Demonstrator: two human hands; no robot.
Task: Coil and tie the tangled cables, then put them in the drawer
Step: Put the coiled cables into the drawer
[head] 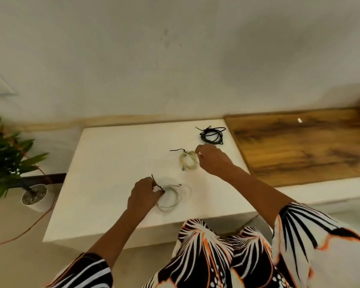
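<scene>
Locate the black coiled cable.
The black coiled cable lies at the white table's far right corner, beside the wooden board, beyond the right hand.

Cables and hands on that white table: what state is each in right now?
Near white cable: coiled, black tie on it, gripped by left hand.
Middle white cable: coiled, tied, right hand holds its edge.
Black cable: coiled, tied, lying untouched.
Table: no drawer visible.
</scene>
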